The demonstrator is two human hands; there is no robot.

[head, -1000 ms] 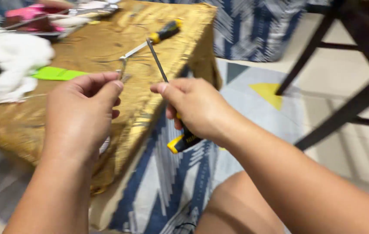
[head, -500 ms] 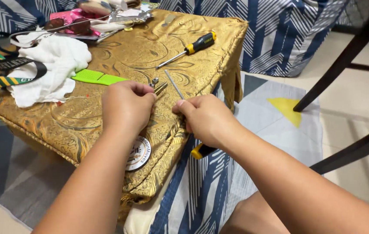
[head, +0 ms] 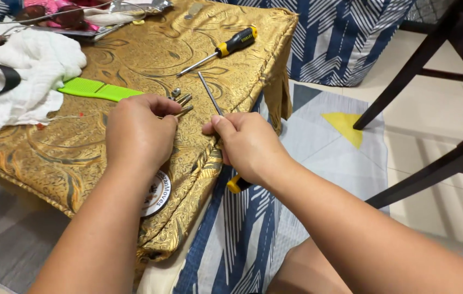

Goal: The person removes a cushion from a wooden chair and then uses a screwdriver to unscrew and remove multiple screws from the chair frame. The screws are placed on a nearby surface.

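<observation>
Between the hands: a narrow gap over the gold-covered worktop (head: pixel 68 163), crossed by the metal shaft of the screwdriver (head: pixel 210 92) gripped in the right hand (head: pixel 248 147).
Ahead of the left hand (head: pixel 139 136): small screws (head: pixel 180 100) lie just beyond the fingertips, blocking a straight slide forward.
Left side: a green comb (head: pixel 98 90) and a white cloth (head: pixel 30 76) crowd the surface.
Far edge: a second screwdriver (head: pixel 223 50) lies diagonally, with bare gold cloth around it.
Right of the worktop: open floor with a patterned rug (head: pixel 329 158); dark chair legs (head: pixel 422 60) slant across farther out.
</observation>
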